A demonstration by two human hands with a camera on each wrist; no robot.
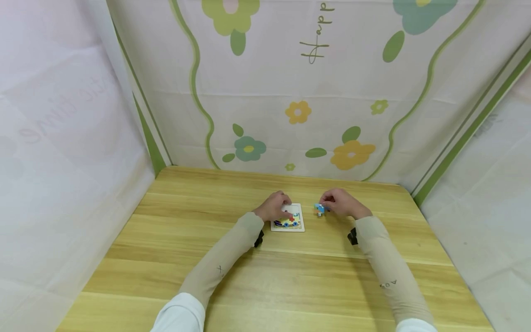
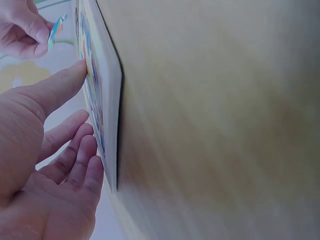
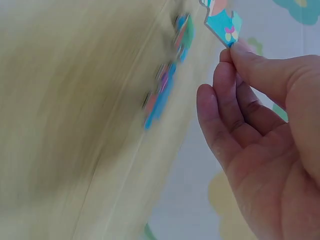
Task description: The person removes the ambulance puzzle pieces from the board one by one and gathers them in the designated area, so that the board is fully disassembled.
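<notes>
A square picture puzzle board (image 1: 295,228) with a white border lies on the wooden table, some coloured pieces set in it. My left hand (image 1: 274,207) rests over its left side; in the left wrist view the thumb (image 2: 67,85) touches the picture and the other fingers lie loosely bent along the edge. To the right of the board, my right hand (image 1: 341,203) pinches a puzzle piece (image 3: 222,25), blue with an orange patch and a small butterfly print, between thumb and fingertips. Its remaining fingers are half bent.
Several loose puzzle pieces (image 3: 162,95) lie on the table near my right hand, blurred in the right wrist view. Behind the table (image 1: 290,286) hangs a flowered cloth (image 1: 265,83), with pale cloth walls on both sides.
</notes>
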